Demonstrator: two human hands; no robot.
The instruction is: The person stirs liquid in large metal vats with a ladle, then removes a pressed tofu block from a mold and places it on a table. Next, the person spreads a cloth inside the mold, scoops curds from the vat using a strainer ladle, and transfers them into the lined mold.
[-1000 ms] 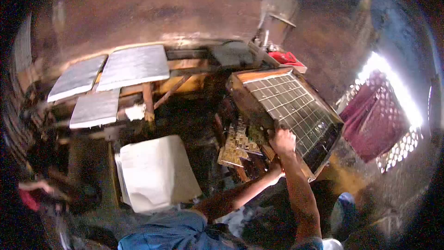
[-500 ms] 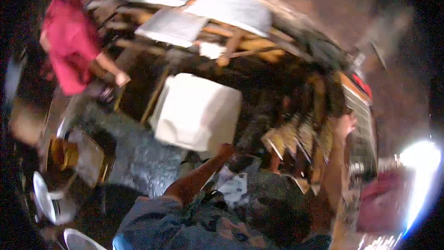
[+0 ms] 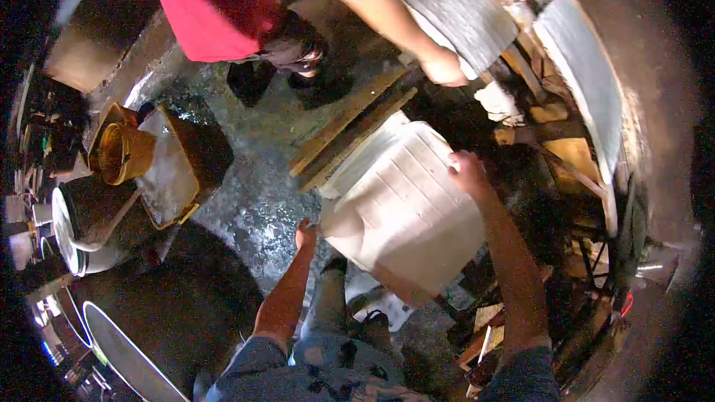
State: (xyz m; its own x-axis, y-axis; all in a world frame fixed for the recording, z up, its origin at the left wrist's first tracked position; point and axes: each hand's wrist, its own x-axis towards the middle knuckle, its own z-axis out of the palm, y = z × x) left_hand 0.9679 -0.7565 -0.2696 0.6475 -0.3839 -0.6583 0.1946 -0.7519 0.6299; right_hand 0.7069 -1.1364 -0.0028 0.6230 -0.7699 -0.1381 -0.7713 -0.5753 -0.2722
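A large white block-like thing with parallel grooves across its top lies tilted in front of me. My left hand is closed at its left corner. On the far right edge, my right hand has its fingers curled over the rim. A thinner pale slab shows along the far left side, beneath or behind the white block; I cannot tell which. The block's underside is hidden.
A co-worker in a red shirt stands opposite, one hand near a grey metal sheet. Wooden planks lie beyond the block. At left are a yellow basket, a crate and a round vat.
My view has swung left. My right hand has come from the wooden pieces at the right onto the block's edge. The co-worker now appears closer, arm stretched toward the metal sheets.
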